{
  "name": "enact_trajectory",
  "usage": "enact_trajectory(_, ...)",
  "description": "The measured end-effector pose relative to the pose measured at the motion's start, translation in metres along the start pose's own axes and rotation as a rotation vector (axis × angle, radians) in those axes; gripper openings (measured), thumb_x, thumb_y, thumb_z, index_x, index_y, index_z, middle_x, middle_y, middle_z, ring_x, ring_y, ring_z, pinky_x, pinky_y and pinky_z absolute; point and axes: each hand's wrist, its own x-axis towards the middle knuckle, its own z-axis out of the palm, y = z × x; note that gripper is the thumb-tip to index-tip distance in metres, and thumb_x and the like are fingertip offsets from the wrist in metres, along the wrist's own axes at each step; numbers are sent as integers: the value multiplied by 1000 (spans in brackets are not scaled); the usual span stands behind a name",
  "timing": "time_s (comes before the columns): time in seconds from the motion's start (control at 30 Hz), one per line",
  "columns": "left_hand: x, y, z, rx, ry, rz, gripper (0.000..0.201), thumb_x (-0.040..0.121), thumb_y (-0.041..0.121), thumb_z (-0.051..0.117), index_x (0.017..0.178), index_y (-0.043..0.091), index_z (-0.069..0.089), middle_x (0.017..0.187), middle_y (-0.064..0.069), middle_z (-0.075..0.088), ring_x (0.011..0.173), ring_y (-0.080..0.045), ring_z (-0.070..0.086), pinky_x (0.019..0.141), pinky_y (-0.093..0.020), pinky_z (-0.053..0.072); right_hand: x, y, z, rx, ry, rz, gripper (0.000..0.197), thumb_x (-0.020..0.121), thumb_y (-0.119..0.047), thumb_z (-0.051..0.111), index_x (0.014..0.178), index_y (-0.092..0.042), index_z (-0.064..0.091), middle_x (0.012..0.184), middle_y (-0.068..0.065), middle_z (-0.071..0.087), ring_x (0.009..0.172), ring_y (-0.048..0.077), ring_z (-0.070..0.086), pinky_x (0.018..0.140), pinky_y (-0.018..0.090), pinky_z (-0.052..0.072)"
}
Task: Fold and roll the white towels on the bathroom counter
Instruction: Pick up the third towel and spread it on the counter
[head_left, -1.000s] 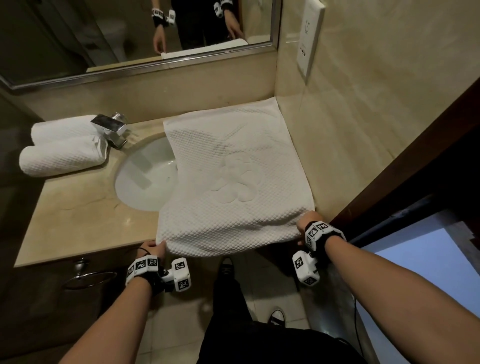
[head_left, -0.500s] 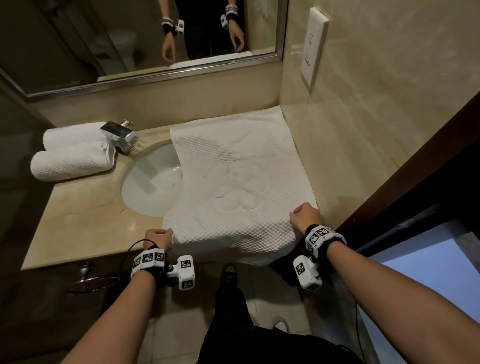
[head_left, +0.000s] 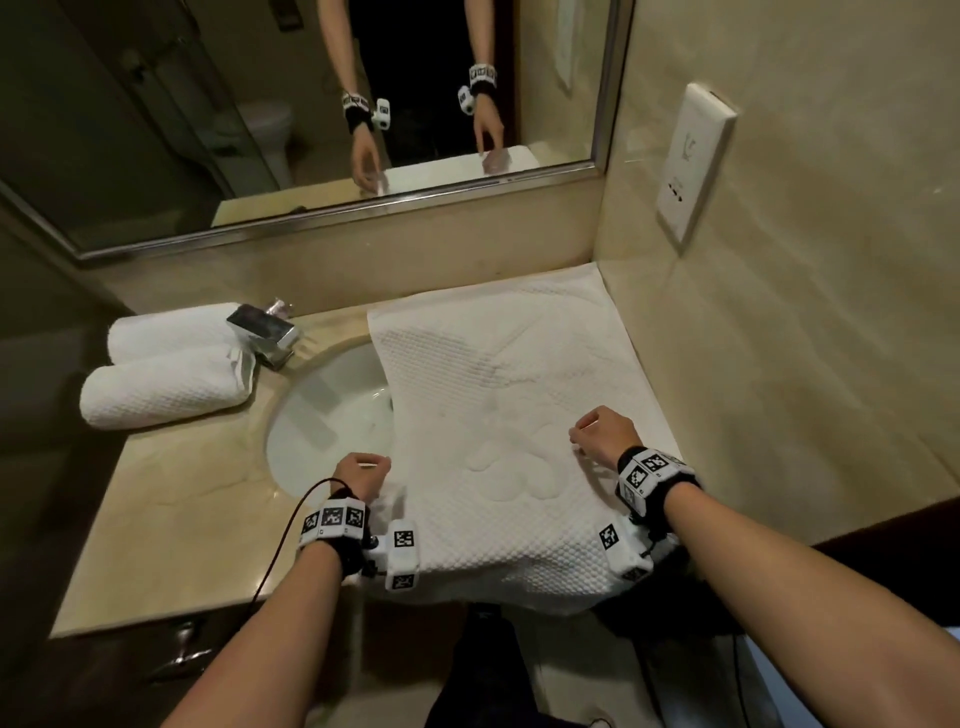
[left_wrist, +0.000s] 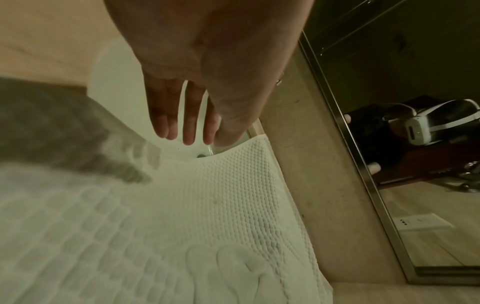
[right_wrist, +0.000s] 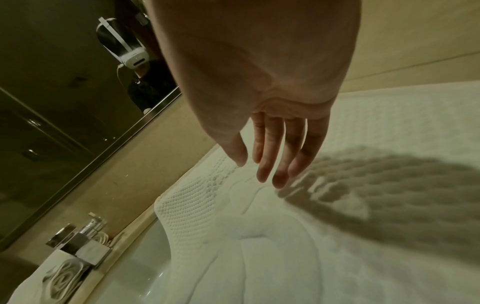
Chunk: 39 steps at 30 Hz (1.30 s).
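Both hands let go since 0.5 s ago: left hand (head_left: 362, 472) & right hand (head_left: 603, 435) hover, fingers loose, holding nothing. Towel (head_left: 524, 415) flat on counter (head_left: 171, 530), 3 o'clock of sink (head_left: 327, 415), front edge overhanging. Likely fold next.

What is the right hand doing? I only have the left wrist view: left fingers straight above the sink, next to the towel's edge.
Observer: The right hand hovers over the flat towel, fingers straight, gripping nothing.
Operator: Any rolls finished?
Observer: Two rolled towels lie side by side on the counter, left of the faucet.
Operator: Is the flat one fully on the counter?
Observer: No. In the head view its near edge drapes over the counter's front.
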Motion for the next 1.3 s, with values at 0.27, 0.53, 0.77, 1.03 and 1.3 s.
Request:
enact_trajectory(0.27, 67, 14, 6, 145, -146, -88, 45, 86, 28, 69, 121, 3, 56, 116, -23, 63, 101, -35, 62, 88, -41, 53, 46, -63, 28, 70, -139, -12, 9, 89, -21, 65, 93, -14, 60, 93, 5, 74, 86, 20, 71, 81, 37, 59)
enact_trajectory(0.53, 85, 13, 3, 320, -364, -206, 29, 80, 31, 71, 69, 8, 58, 62, -5, 57, 57, -21, 52, 54, -24, 40, 58, -106, 65, 92, -261, -26, 6, 89, -17, 63, 92, -12, 62, 94, 5, 75, 80, 20, 70, 80, 37, 59)
enact_trajectory(0.77, 85, 56, 1, -8, -593, -123, 12, 88, 13, 65, 99, 10, 63, 83, -7, 63, 61, -19, 57, 51, -23, 48, 38, -128, 84, 107, -530, 7, 19, 91, -28, 66, 95, -9, 66, 96, 6, 76, 81, 22, 72, 73, 35, 59)
enact_trajectory(1.03, 79, 87, 0, -65, -730, -137, 22, 87, 11, 66, 107, 2, 62, 90, -23, 61, 59, -20, 61, 60, -30, 51, 9, -142, 124, 124, -698, 53, 68, 68, -47, 84, 114, -11, 48, 109, 12, 66, 81, 22, 71, 76, 38, 60)
enact_trajectory(1.3, 111, 64, -16, 300, -343, -77, 19, 79, 23, 65, 76, 6, 59, 80, -12, 61, 75, -26, 57, 71, -34, 51, 25, -110, 129, -232, -285, -394, 50, 86, -57, 61, 124, -25, 56, 136, -2, 55, 124, 18, 52, 106, 38, 42)
